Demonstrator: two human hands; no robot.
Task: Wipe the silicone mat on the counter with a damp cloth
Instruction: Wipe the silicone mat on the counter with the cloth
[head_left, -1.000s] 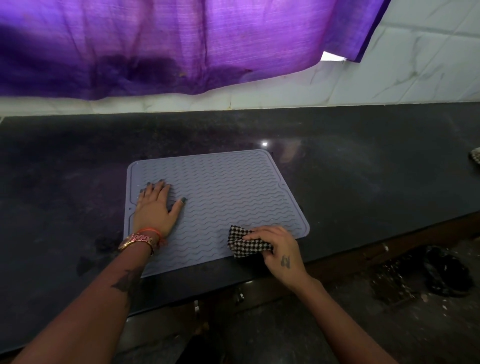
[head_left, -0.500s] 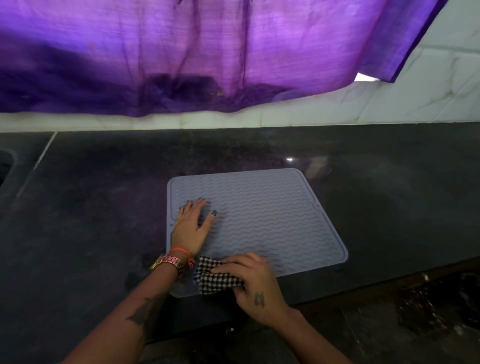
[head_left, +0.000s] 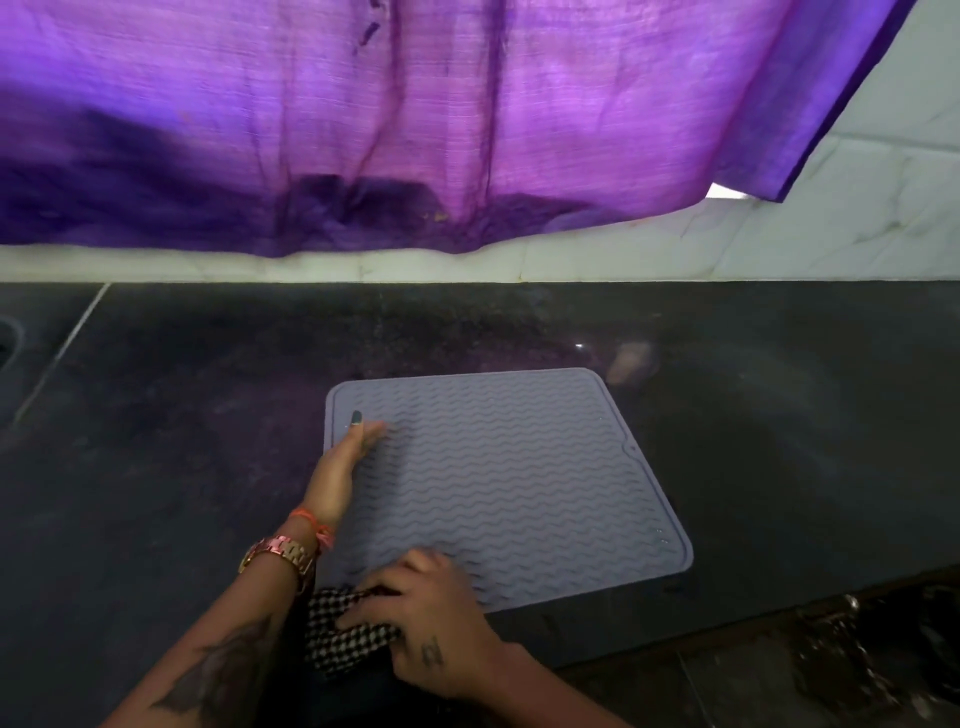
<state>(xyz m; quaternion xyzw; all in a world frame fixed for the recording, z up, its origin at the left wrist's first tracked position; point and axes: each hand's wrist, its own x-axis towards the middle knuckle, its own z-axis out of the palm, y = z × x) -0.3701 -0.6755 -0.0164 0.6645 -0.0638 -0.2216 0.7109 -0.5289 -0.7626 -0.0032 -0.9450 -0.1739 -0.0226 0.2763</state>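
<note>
A grey, wavy-ribbed silicone mat (head_left: 509, 478) is lying flat on the dark speckled stone counter (head_left: 779, 415). The left hand (head_left: 340, 470) is resting edge-on along the mat's left side, fingers blurred. The right hand (head_left: 423, 618) is pressing a black-and-white checked cloth (head_left: 337, 631) at the mat's near left corner. A purple sheer curtain (head_left: 415, 119) is hanging above the white tiled wall (head_left: 857, 234)

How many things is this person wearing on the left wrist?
2. A metal watch sits on the left wrist, and an orange thread band lies just beyond it, nearer the left hand. Others could be hidden underneath.
</note>
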